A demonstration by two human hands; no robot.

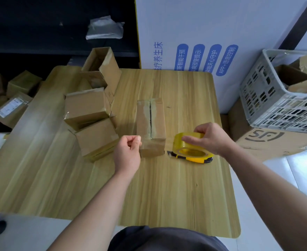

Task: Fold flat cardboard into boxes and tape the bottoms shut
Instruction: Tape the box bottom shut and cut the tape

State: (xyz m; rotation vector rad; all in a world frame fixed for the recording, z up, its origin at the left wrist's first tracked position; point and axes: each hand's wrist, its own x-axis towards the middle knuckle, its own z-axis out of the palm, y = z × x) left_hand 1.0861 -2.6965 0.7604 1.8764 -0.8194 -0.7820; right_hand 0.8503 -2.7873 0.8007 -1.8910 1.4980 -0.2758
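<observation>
Centre frame, the small brown cardboard box (151, 124) lies on the pale wood-grain table (167, 196) with shiny clear tape along its dark centre seam. The left hand (128, 154) is at its near left corner, thumb and fingertips drawn together, though I can't tell whether they pinch a tape end. The right hand (208, 138) is clamped over the glossy yellowish tape roll (190, 147) just right of the box, above a yellow-and-black utility knife (190, 158); matte taped boxes (89, 109) crowd the left, with smooth board open toward the rounded bottom edge.

Far right, a white slotted crate (268, 104) sits on a printed carton (268, 140). At the back stands a tall white board (203, 24) with blue labels. Far left, a crumpled plastic bag (104, 28) lies on the dark shelf (40, 24).
</observation>
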